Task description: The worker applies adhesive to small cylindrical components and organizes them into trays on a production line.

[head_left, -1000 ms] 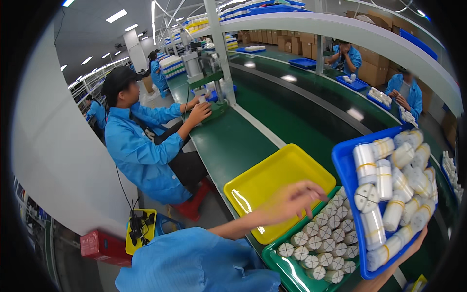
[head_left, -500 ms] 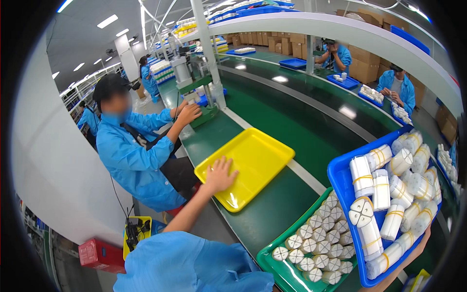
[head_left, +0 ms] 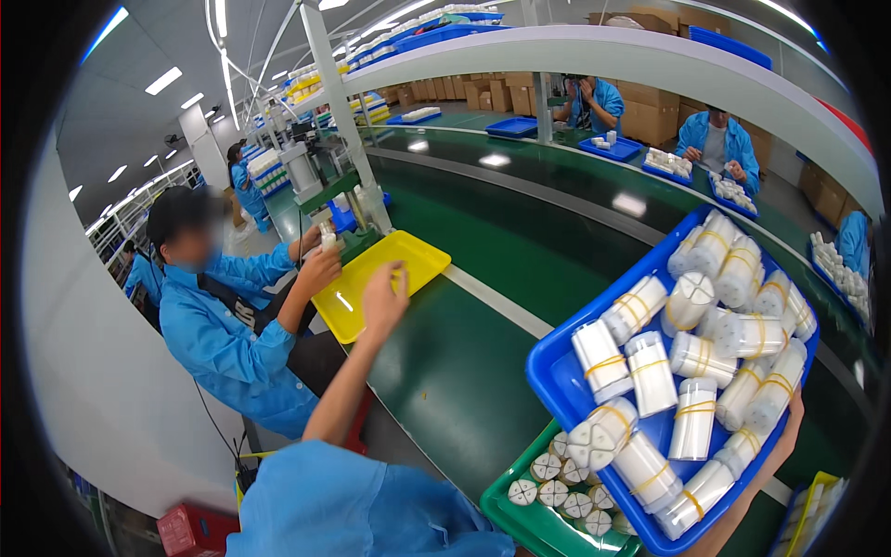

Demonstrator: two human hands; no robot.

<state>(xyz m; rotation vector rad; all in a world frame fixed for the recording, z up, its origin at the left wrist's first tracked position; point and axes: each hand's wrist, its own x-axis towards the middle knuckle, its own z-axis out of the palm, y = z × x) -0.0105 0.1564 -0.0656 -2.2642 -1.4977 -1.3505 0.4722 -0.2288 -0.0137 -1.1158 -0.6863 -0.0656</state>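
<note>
Cartons stand stacked behind a dark green conveyor belt, with two co-workers seated on its far side. On the near side runs a green workbench, where another co-worker has both hands at a bench press.

The yellow tray lies on the bench just behind the person's left hand, which is raised with its fingers loosely bent and slightly apart; whether it touches the tray I cannot tell. The blue tray rests on the right hand, tilted, above the green tray. That hand's fingers are hidden underneath, so I cannot tell whether they are spread or pressed together.

One blue tray is held, carrying roughly twenty rubber-banded white cylinders; overlaps prevent an exact count. One green tray shows about ten cross-marked cylinder ends, others being covered. Yellow trays number two on this side: one by the left hand, another partly visible at lower right.
</note>
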